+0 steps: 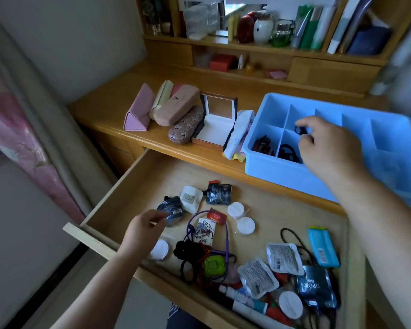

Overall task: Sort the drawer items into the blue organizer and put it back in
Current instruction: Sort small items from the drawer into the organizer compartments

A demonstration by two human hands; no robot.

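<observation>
The blue organizer (pixel 266 167) stands on the desk above the open wooden drawer (pixel 133 181). My right hand (pixel 328 148) hovers over its front compartments and pinches a small black item (pixel 300 130). Brown clips (pixel 262 144) fill the front left compartment, and black hair ties (pixel 287 151) lie in the one beside it. My left hand (pixel 144 230) hangs over the drawer's left part with loosely curled fingers, holding nothing, next to a dark sachet (pixel 172 210). Sachets, round white pads (pixel 246 225), a purple cord (pixel 227 236), a green gadget (pixel 214 265), a blue pack (pixel 323 246) and tubes lie in the drawer.
Several glasses cases (pixel 166 108) and an open white-lined box (pixel 214 125) sit on the desk left of the organizer, with a white cloth pouch (pixel 240 131) between them. Shelves with bottles, jars and books rise behind. A pink curtain (pixel 22 138) hangs at the left.
</observation>
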